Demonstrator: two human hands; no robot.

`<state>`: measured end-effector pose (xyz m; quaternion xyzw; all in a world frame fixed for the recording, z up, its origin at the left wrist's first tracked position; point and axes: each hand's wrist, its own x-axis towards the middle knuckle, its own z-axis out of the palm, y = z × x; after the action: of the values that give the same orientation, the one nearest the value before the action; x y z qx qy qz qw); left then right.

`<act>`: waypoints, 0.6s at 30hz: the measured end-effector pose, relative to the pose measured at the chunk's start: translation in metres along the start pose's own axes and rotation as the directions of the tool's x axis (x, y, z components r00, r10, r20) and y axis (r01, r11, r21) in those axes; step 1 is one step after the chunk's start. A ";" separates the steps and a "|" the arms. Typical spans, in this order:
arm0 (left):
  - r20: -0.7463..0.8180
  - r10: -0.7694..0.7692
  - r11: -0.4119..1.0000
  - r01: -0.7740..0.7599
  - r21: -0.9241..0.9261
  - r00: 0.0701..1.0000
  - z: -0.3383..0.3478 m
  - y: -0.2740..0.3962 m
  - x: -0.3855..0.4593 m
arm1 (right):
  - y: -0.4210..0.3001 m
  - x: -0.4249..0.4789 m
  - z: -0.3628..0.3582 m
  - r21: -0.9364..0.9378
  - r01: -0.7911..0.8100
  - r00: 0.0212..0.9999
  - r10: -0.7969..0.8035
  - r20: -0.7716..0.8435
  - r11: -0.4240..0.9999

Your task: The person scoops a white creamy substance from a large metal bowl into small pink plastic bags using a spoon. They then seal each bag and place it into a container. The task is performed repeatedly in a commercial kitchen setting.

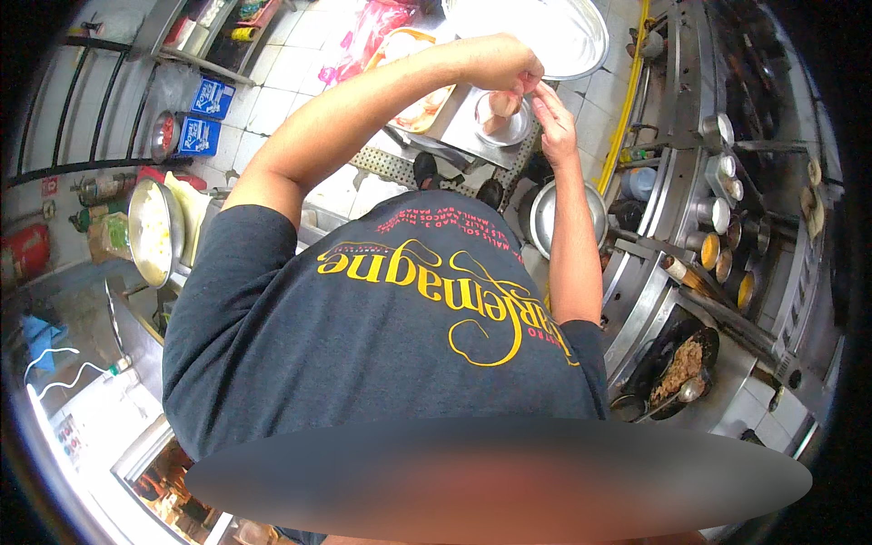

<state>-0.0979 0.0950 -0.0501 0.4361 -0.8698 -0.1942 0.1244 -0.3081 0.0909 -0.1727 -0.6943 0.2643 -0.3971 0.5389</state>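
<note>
My left hand [507, 65] reaches in from the left, its bent fingers pinched at the top of a pale pink piece of what looks like raw meat [503, 105]. This piece is over a round metal dish [523, 133] on a small steel table [466, 129]. My right hand [558, 129] comes up on the dish's right side, fingers extended to the left fingertips; whether it grips anything is hidden. Close to the left forearm is a yellow-rimmed tray [443, 116] holding more pale pink pieces, partly covered by that arm.
Beyond my hands is a large metal basin [596, 41], with a pink plastic bag [371, 34] left of it. A steel bowl [599, 211] sits below my right forearm. Rightward are a stove and a wok [644, 375] with food and a ladle. A metal bowl [178, 225] of pale pieces stands left.
</note>
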 end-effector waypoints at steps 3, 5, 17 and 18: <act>-0.033 -0.012 0.997 0.010 -0.073 0.999 -0.008 0.010 0.001 | -0.014 0.006 0.017 0.027 -0.011 1.000 0.011 -0.002 1.000; -0.017 0.005 0.998 -0.006 -0.066 1.000 -0.015 0.018 0.002 | -0.017 0.005 0.020 0.078 -0.048 0.999 0.048 -0.002 0.996; 0.111 -0.048 0.994 0.058 -0.097 0.993 -0.043 0.041 0.008 | -0.013 0.007 0.025 0.352 -0.060 0.998 0.044 0.051 0.934; 0.105 -0.035 0.995 0.044 -0.087 0.994 -0.044 0.041 0.006 | -0.014 0.009 0.028 0.409 -0.078 0.995 0.045 0.090 0.909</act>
<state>-0.1138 0.1026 0.0079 0.4365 -0.8568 -0.2576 0.0949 -0.2808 0.1021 -0.1601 -0.5718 0.1749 -0.3990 0.6952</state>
